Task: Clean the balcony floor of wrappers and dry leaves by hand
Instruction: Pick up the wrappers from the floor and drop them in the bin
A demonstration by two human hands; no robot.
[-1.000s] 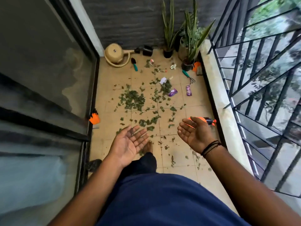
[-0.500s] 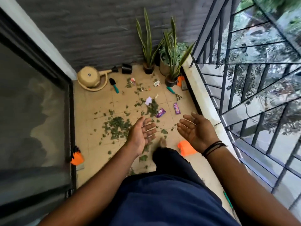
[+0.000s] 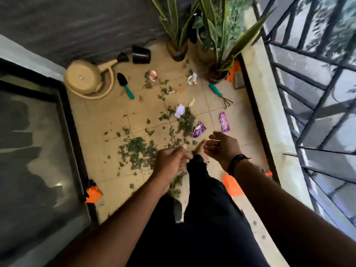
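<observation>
The light is soft daylight. It comes in from the right, through the railing (image 3: 317, 93). The ledge (image 3: 265, 97) beside the railing looks palest and brightest. The floor (image 3: 107, 116) is lit evenly, with no hard shadows on it. The wall (image 3: 77, 22) at the top is dark and smeared with blur. The glass door (image 3: 34, 143) on the left is dim and shows pale, cloudy reflections and one small bright glint low down. The whole picture is a bit blurry, as if the camera was moving. The plants (image 3: 213, 26) look soft and fuzzy. Straight lines bend near the edges, and the railing bars lean and curve.
</observation>
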